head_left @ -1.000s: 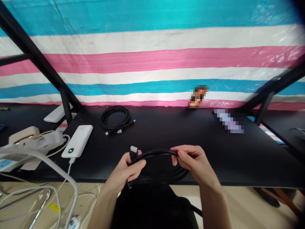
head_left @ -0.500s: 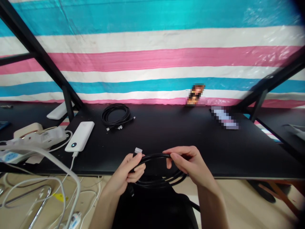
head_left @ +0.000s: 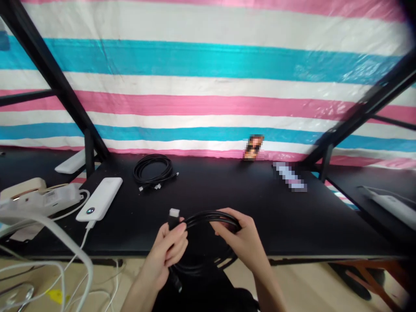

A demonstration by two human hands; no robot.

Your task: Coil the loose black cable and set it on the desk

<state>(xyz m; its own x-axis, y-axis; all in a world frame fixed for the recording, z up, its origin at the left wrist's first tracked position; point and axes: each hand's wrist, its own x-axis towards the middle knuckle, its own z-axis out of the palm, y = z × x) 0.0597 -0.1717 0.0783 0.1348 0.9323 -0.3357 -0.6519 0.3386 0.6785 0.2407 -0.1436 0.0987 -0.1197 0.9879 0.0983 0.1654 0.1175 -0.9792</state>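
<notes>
A looped black cable [head_left: 208,215] hangs between my two hands over the table's front edge. My left hand [head_left: 170,245] is closed round the left side of the loops, with a connector [head_left: 174,216] capped in pale plastic sticking up above its fingers. Another connector [head_left: 176,281] dangles below that hand. On the right side, my right hand [head_left: 235,229] pinches the loops between thumb and fingers. Farther back lies a second coiled black cable [head_left: 152,170] with pale-tipped ends.
A white power bank [head_left: 100,199] with a plugged-in cable lies left on the black table [head_left: 201,190]. Power strips [head_left: 48,201] and white cords crowd the far left. Two blurred items stand or lie at the back right. Black frame bars rise on both sides.
My right hand has moved left and now holds several loops gathered together. The cable forms a rounder coil. The camera view has tilted upward and shifted slightly right.
</notes>
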